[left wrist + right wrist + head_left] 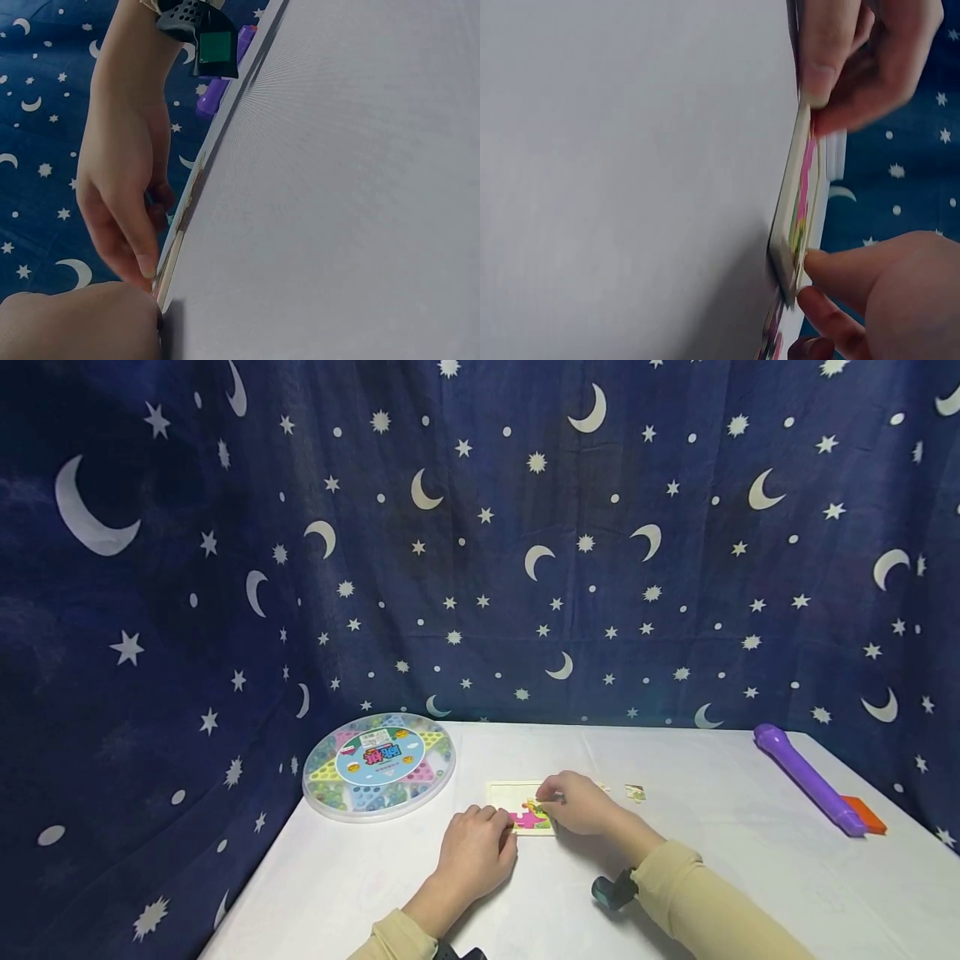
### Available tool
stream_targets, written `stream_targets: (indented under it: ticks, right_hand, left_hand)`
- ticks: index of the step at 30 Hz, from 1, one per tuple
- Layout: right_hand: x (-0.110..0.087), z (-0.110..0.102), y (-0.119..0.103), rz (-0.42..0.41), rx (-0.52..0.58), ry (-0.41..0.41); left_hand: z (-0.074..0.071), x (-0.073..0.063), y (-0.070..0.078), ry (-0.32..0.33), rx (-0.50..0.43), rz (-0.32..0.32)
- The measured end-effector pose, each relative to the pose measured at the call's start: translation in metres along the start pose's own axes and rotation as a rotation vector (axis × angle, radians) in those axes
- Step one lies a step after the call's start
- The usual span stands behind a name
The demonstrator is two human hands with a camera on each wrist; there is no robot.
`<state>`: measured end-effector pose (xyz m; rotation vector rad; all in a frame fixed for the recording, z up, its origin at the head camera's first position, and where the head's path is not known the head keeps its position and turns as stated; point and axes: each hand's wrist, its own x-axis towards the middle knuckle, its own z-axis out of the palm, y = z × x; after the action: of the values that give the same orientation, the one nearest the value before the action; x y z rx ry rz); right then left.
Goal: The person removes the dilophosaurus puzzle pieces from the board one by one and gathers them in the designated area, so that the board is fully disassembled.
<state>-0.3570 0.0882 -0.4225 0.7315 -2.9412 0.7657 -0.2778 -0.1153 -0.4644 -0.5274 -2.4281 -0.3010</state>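
A small jigsaw puzzle board (512,793) with a pale raised rim lies on the white table, with pink, green and yellow pieces (529,819) fitted along its near part. My left hand (474,852) holds its left end; in the right wrist view the thumb (817,84) presses the rim. Over the board's right side, my right hand (581,806) pinches what looks like a small puzzle piece between thumb and finger, mostly hidden by the fingers. To the right rests a loose puzzle piece (635,792), and another (603,787) shows partly behind the right hand.
A round clear Chinese checkers case (318,803) with marbles sits at the table's back left. On the far right, a purple tube-shaped object (810,781) lies against an orange block (866,814). Dark blue moon-and-star cloth (480,543) hangs around the white table (360,868).
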Motion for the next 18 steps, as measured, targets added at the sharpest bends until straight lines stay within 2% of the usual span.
stream_targets:
  ticks: [8,13,18]
  right_hand:
    - [0.002,0.005,-0.014,-0.009,-0.058,-0.044]
    - [0.004,0.003,-0.018,0.012,-0.072,-0.069]
    - [0.005,0.0,-0.021,0.041,-0.032,-0.081]
  left_hand:
    - [-0.001,-0.001,0.001,-0.085,0.044,0.01]
    - [-0.002,-0.001,0.002,-0.104,0.061,0.009]
    - [-0.004,0.0,0.003,-0.115,0.055,0.004]
